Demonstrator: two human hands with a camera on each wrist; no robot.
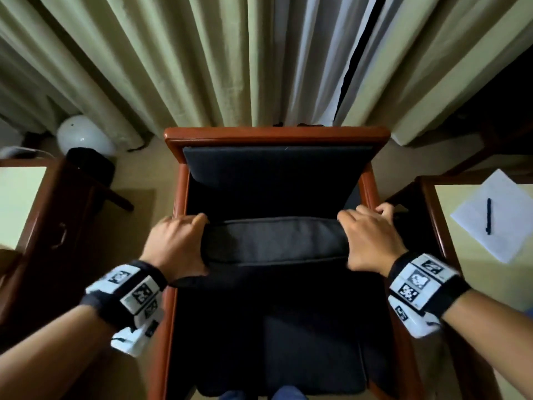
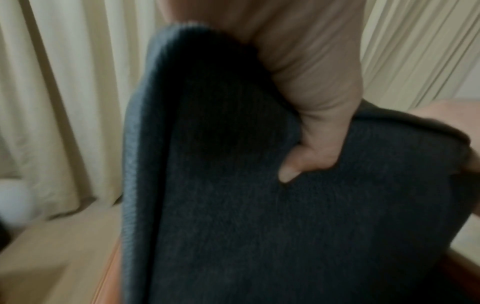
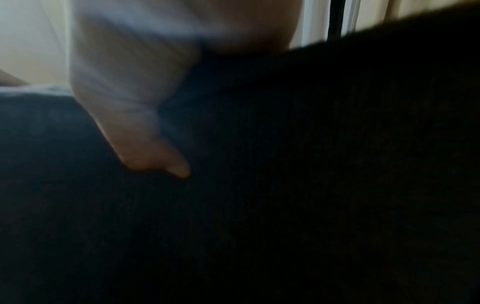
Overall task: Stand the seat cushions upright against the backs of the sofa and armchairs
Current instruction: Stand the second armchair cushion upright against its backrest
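Both hands, left [image 1: 176, 243] and right [image 1: 372, 243], grip cushion [image 1: 274, 241] edge, lifted off armchair [image 1: 277, 134] seat; not yet against back.

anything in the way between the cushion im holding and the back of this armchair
Nothing visible. The left hand and right hand grip the seat cushion at its two ends, its upper edge raised. Between it and the padded chair back the head view shows only dark, bare seat space, though shadow hides detail there.
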